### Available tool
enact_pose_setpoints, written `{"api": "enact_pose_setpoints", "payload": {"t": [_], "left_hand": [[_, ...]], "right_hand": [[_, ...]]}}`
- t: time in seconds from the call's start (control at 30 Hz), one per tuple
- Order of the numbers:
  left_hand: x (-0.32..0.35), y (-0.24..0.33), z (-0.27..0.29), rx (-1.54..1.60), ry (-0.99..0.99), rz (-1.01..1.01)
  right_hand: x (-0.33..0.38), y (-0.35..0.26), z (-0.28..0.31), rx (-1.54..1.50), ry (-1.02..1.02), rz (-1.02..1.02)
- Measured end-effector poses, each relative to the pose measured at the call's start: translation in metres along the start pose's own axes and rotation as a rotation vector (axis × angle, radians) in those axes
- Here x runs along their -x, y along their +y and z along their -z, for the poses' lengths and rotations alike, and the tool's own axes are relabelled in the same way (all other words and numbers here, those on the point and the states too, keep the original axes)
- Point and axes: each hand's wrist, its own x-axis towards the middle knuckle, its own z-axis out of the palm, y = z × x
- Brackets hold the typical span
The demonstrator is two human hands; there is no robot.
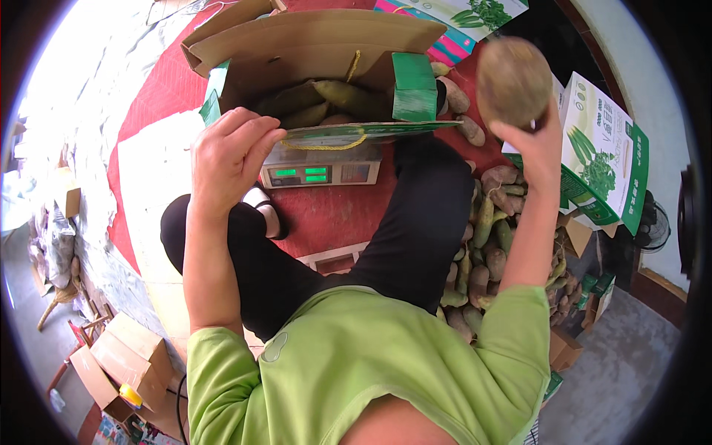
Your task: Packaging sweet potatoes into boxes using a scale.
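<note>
An open cardboard box [334,37] with green-printed flaps stands on a digital scale [319,174] with lit green displays. Long green radish-like vegetables [346,96] lie inside it. At the box's near left corner, my left hand [231,152] is closed on the edge of the near flap [393,127], from which a yellow cord handle [326,146] hangs. Off to the right of the box, my right hand [528,137] holds up a large, round, mottled brown-green vegetable [514,80]. Motion blurs it, and its exact kind cannot be told.
A pile of green and brownish root vegetables [493,237] lies right of my right leg, and a few loose ones [469,130] lie beside the box. Printed white-and-green cartons [604,148] stand at the right. Plain cardboard boxes [130,356] sit at the lower left. Red matting [148,170] covers the floor.
</note>
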Motion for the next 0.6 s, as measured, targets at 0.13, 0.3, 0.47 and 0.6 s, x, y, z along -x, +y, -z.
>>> {"api": "enact_pose_setpoints", "payload": {"t": [0.13, 0.3, 0.47, 0.6], "left_hand": [[-0.001, 0.0, 0.002, 0.01, 0.013, -0.001], [0.001, -0.002, 0.001, -0.01, 0.015, -0.021], [-0.002, -0.001, 0.0, 0.012, 0.019, -0.044], [-0.002, 0.002, 0.002, 0.019, 0.0, -0.025]], "right_hand": [[-0.036, -0.051, -0.056, -0.011, -0.155, 0.102], [-0.057, -0.081, -0.131, 0.252, -0.509, 0.26], [-0.056, -0.052, -0.192, 0.449, -0.748, 0.253], [-0.05, -0.042, -0.209, 0.507, -0.863, 0.253]]}}
